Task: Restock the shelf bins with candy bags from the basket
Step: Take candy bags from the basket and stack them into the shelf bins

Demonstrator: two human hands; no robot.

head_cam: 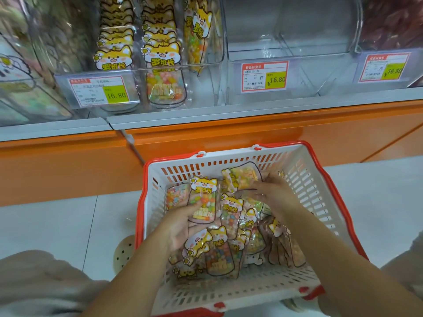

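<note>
Shelf above, left to right: a clear bin [142, 72] packed with upright rows of candy bags, fox-face headers facing out; a price tag [100, 91] on its front. Next, an empty clear bin [288, 72] with its own tag [264, 76]. Far right, a bin [389, 30] of dark reddish goods, too blurred to name.

Below, a white basket [155, 202] with red rim sits on the pale floor, against the orange shelf base. Loose candy bags fill its bottom.

Left hand [180, 227] is inside the basket, fingers curled around one bag [202, 202], held upright with its header toward the shelf.

Right hand [274, 193] is also in the basket, palm down, fingers spread over the far bags [242, 177]. It touches them, but whether it grips one I cannot tell; motion blur.
</note>
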